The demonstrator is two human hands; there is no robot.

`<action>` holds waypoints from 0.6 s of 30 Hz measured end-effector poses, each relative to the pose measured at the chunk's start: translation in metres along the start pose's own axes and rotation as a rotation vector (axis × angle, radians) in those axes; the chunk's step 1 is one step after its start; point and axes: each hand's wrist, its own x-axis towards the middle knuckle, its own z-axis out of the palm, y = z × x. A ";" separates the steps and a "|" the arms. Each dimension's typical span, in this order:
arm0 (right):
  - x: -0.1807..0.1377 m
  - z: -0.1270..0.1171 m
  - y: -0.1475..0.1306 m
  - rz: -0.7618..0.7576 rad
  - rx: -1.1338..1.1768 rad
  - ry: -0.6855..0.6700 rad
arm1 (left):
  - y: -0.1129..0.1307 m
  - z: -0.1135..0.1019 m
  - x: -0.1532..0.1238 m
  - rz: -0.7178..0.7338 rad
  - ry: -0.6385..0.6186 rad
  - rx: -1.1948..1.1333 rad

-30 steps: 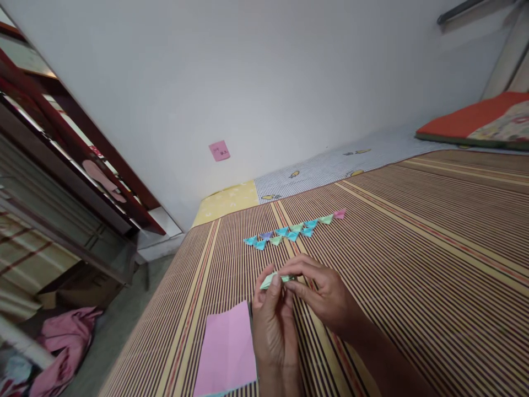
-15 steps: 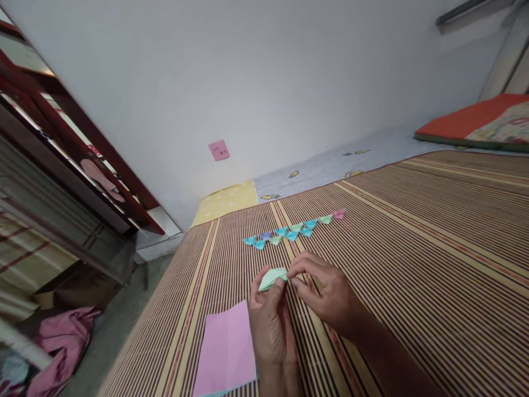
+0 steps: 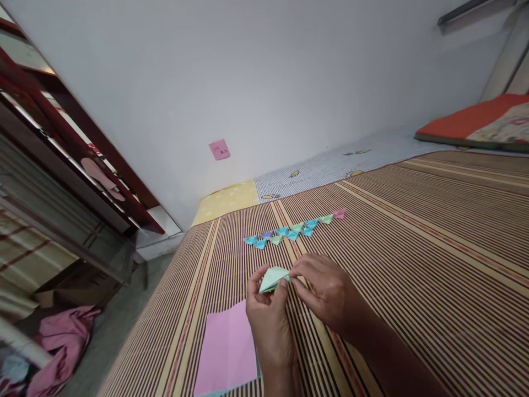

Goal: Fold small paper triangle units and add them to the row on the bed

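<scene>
A folded piece of pale green paper (image 3: 273,278) is held up over the striped mat (image 3: 198,264). My left hand (image 3: 270,320) is closed on it from below, thumb on the near side and fingers behind. At the paper's right end, the fingertips of my right hand (image 3: 324,289) pinch its corner. Beyond my hands, several small folded paper triangles (image 3: 292,235) in blue, green, purple and pink lie in two slanting rows. Just left of my left wrist rests a stack of pink paper (image 3: 227,350), with a blue-green sheet edge showing beneath.
A white wall (image 3: 289,82) with a pink note (image 3: 219,149) stands behind the mat. An orange cushion (image 3: 458,121) lies at the far right. At the left, below the bed's edge, are the floor (image 3: 119,309) and a pink cloth (image 3: 61,344).
The right hand's fingers have closed in on the paper's right corner. The green paper has tilted slightly and shows more of its folded face; the left hand has shifted a little.
</scene>
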 end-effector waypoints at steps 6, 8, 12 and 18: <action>-0.001 0.000 -0.001 -0.019 -0.067 -0.026 | -0.002 -0.002 0.001 -0.009 -0.009 0.006; -0.001 0.000 -0.001 -0.016 -0.086 -0.016 | -0.002 -0.001 0.001 -0.015 -0.011 0.012; -0.001 0.002 -0.001 -0.009 -0.117 -0.012 | 0.001 0.001 0.002 -0.062 -0.023 -0.039; 0.000 0.000 -0.001 -0.010 -0.098 -0.042 | 0.002 0.001 0.003 -0.120 0.000 -0.180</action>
